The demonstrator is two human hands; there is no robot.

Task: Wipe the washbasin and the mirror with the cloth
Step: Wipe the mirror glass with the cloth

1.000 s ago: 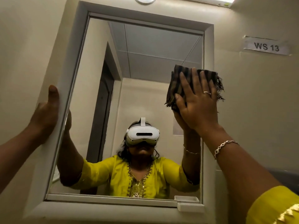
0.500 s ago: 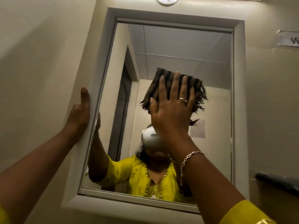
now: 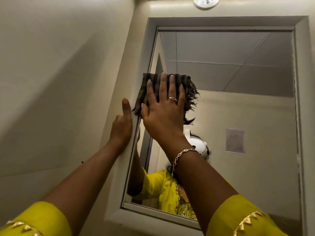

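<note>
A framed wall mirror fills the right half of the view. A dark brown striped cloth with fringed edges lies flat against the glass at the mirror's left side. My right hand presses the cloth onto the mirror with straight, spread fingers. My left hand grips the left edge of the mirror's pale frame, thumb up along the front of the frame, fingers behind the edge. The washbasin is out of view.
A cream wall runs along the left of the mirror. A round fitting sits on the wall above the frame. The glass reflects a person in yellow, a paper notice and ceiling tiles.
My right hand has slid the cloth leftward across the glass, from the mirror's right edge to its left edge. The view has turned left. My left hand stays on the frame.
</note>
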